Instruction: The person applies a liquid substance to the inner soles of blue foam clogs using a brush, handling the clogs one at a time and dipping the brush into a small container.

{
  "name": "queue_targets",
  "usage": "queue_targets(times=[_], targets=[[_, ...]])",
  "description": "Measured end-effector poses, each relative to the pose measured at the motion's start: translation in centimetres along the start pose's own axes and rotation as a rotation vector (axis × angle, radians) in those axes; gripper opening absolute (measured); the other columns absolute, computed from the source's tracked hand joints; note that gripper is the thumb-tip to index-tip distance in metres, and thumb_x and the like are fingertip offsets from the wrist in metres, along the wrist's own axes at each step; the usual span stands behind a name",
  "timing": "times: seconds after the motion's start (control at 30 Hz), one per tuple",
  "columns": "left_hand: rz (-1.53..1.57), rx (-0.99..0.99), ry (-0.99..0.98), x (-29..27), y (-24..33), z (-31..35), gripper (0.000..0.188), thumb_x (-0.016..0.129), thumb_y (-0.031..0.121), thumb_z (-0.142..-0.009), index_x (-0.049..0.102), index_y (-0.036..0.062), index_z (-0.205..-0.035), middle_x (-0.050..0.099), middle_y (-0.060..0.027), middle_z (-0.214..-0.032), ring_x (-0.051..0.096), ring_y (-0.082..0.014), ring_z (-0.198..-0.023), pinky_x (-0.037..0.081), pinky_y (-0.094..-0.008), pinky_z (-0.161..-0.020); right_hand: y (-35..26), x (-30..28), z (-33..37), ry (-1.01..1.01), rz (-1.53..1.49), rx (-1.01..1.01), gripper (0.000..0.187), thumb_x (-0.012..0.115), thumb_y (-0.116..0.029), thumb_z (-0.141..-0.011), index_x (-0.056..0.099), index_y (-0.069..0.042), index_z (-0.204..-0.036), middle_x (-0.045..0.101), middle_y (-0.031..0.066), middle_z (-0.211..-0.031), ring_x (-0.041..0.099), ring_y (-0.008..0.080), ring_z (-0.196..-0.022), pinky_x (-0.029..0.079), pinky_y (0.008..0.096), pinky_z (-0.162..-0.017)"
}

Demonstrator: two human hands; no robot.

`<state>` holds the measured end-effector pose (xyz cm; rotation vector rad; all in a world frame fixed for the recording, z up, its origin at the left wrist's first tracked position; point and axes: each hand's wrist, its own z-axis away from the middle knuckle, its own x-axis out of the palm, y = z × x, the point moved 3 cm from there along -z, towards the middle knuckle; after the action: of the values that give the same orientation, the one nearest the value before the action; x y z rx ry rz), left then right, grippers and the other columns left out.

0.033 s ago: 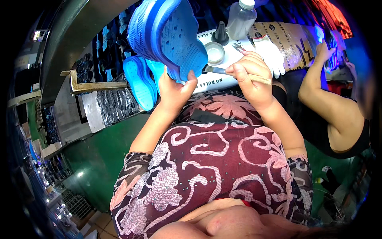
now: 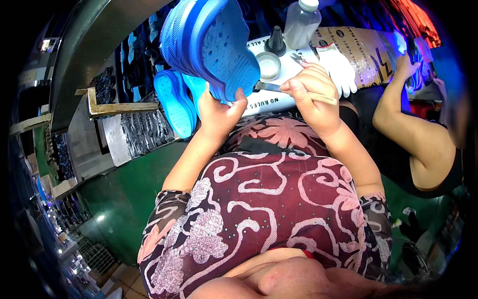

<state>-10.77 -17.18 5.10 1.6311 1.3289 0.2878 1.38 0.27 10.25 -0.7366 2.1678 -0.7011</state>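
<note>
Pinching: left hand (image 2: 219,110), thick blue moulded sole (image 2: 226,42); right hand (image 2: 314,102), pale-handled flat brush (image 2: 271,87); make your strokes light, even.

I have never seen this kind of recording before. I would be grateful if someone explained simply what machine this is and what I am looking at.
There is no machine here: a person works with two bare hands. The camera is worn on the person's head and looks down; its wide lens bends straight edges. The left hand holds a blue shoe piece by its near end. The right hand holds a brush, its bristles right by that piece's edge; whether they touch is hard to tell. On the white printed surface ahead are a small round dish, a black cone-topped container and a clear bottle with a white cap. The bare arm on the right belongs to another person.
</note>
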Motion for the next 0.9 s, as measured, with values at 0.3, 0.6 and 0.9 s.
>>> queue_targets(times=[0.3,0.6,0.9], targets=[[-0.018,0.057,0.002,-0.3,0.6,0.1,0.022,0.065,0.0,-0.068,0.058,0.001,-0.089,0.063,-0.0108,-0.076,0.063,-0.0199,-0.066,0.049,-0.0285,-0.062,0.4,-0.1,0.1,0.036,0.07,-0.047,0.019,0.059,-0.015,-0.083,0.062,-0.006,-0.066,0.056,0.0056,-0.061,0.052,0.0242,-0.06,0.04,0.0361,-0.072],[0.12,0.033,0.091,0.1,1.1,0.2,0.027,0.065,0.001,-0.067,0.061,0.0013,-0.094,0.065,-0.0143,-0.087,0.066,-0.0281,-0.077,0.051,-0.0328,-0.07,-0.6,0.6,0.3,0.021,0.028,-0.107,0.017,0.063,-0.015,-0.08,0.061,-0.006,-0.065,0.055,0.0059,-0.059,0.049,0.0241,-0.056,0.039,0.034,-0.067],[-0.209,0.329,-0.1,0.1,3.3,-1.0,0.037,0.065,0.01,-0.077,0.057,0.0027,-0.112,0.059,-0.0148,-0.108,0.057,-0.0293,-0.099,0.042,-0.0392,-0.089,-1.3,0.6,0.0,-0.018,0.014,-0.122,0.022,0.06,-0.013,-0.082,0.059,-0.004,-0.062,0.054,0.0048,-0.059,0.048,0.023,-0.055,0.036,0.0334,-0.062]])
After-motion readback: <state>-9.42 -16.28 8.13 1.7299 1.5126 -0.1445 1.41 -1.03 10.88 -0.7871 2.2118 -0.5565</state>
